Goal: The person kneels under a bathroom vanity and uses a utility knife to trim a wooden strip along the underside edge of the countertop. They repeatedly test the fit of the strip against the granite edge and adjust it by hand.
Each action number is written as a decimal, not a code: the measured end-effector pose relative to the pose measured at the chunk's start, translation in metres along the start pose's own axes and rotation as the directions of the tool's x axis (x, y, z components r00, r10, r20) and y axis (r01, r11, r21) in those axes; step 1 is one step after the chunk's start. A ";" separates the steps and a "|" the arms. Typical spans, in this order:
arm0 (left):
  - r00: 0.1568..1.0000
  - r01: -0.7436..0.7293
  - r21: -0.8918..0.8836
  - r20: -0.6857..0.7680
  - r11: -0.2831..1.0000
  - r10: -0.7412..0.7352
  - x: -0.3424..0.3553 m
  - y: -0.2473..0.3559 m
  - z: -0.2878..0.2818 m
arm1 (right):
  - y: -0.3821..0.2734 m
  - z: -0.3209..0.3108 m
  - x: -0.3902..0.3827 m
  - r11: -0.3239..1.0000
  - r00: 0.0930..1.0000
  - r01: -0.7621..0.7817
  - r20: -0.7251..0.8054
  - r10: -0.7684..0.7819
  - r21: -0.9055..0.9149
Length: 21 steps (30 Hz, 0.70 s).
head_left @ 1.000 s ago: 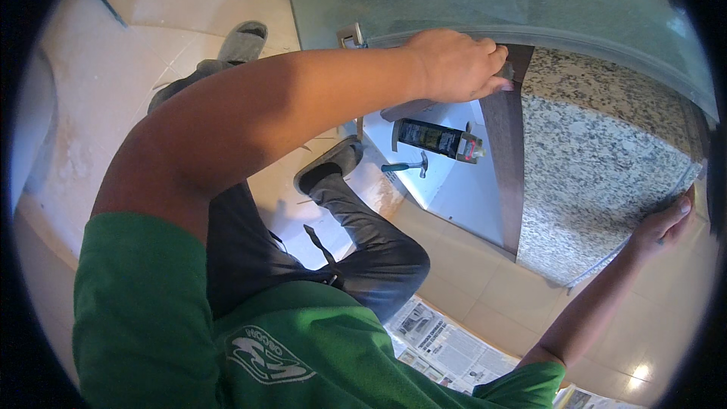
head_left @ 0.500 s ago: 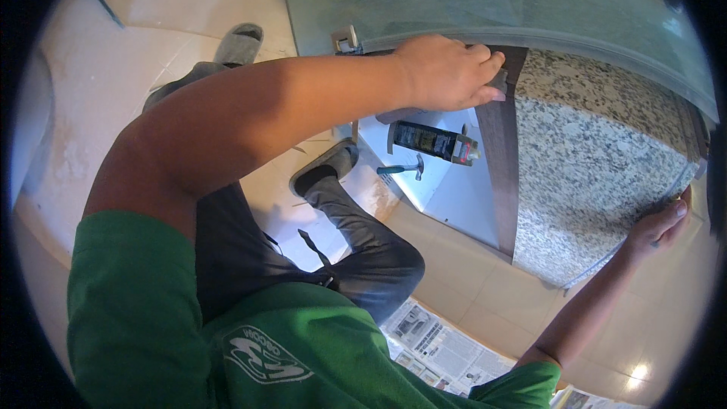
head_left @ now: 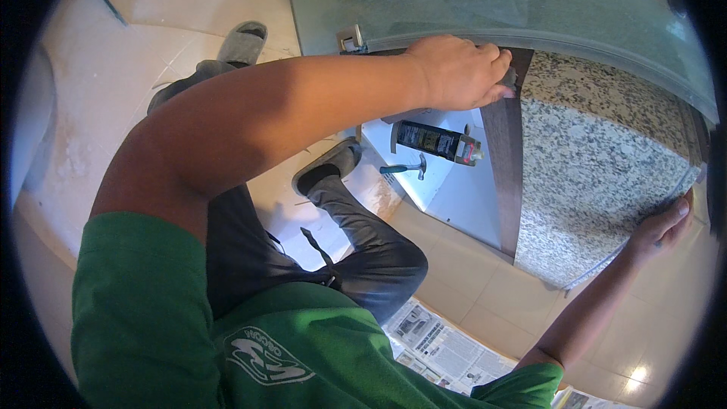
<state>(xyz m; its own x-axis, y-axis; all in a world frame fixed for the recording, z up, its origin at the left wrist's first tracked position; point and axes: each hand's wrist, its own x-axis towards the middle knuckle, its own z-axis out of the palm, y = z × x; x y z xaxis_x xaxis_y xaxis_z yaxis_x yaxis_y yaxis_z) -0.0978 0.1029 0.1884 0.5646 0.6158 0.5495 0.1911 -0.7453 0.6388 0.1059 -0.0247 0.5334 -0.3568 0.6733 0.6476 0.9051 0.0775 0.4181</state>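
Observation:
My left hand [head_left: 460, 72] reaches across to the far end of a dark brown wooden strip [head_left: 503, 148]. Its fingers are curled around a small dark grey piece [head_left: 511, 81], mostly hidden by them. A speckled granite slab [head_left: 598, 182] lies beside the strip. At its right edge my right hand [head_left: 660, 229] grips the rim, thumb uppermost and the other fingers partly hidden. Left of the strip, a black tube or bottle with a pale tip [head_left: 435, 142] and a hammer [head_left: 405, 169] lie in a white cabinet interior [head_left: 462, 197].
A large glass panel [head_left: 485, 0] spans the far side, with a metal fitting [head_left: 351, 39] at its corner. Newspaper sheets [head_left: 447, 348] cover part of the tiled floor [head_left: 500, 295]. My slippered foot [head_left: 326, 167] rests by the cabinet.
My left hand has shifted slightly to the right with the grey piece. The right hand keeps its hold at the slab's edge, and the view has moved a little.

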 end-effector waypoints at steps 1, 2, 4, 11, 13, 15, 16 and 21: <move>1.000 0.009 -0.010 0.002 1.000 -0.009 0.001 0.000 0.001 | -0.001 0.000 0.000 1.000 1.000 0.007 -0.005 -0.007 -0.015; 1.000 0.014 -0.014 0.001 1.000 -0.014 0.002 0.001 0.002 | -0.003 0.001 0.000 0.999 1.000 0.015 -0.010 -0.015 -0.030; 1.000 0.024 -0.022 -0.001 0.999 -0.025 0.003 0.002 0.003 | -0.004 0.000 0.001 0.999 1.000 0.027 -0.007 -0.027 -0.034; 0.994 -0.063 -0.057 -0.093 0.996 0.058 0.002 -0.010 0.013 | -0.001 0.000 -0.003 0.999 0.999 -0.036 -0.014 0.036 -0.002; 0.989 -0.115 -0.034 -0.097 0.993 0.111 -0.002 -0.013 0.012 | 0.001 -0.001 -0.003 0.999 0.999 -0.045 -0.022 0.045 0.005; 0.989 -0.123 -0.037 -0.089 0.992 0.119 -0.006 -0.011 0.008 | -0.001 -0.001 -0.005 0.998 0.998 -0.058 -0.021 0.058 0.003; 0.989 -0.129 -0.038 -0.084 0.991 0.125 -0.008 -0.010 0.007 | 0.000 -0.001 -0.006 0.998 0.998 -0.061 -0.023 0.062 0.013; 0.986 -0.125 -0.046 -0.113 0.991 0.119 -0.007 -0.005 0.006 | 0.001 -0.003 -0.002 0.999 1.000 -0.003 -0.022 0.002 -0.052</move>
<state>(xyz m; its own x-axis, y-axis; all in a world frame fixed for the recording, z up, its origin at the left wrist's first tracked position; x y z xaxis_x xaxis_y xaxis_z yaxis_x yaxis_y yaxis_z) -0.0978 0.1003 0.1777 0.4891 0.5473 0.6791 0.0817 -0.8039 0.5891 0.1068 -0.0284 0.5342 -0.3602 0.6573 0.6620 0.8928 0.0371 0.4489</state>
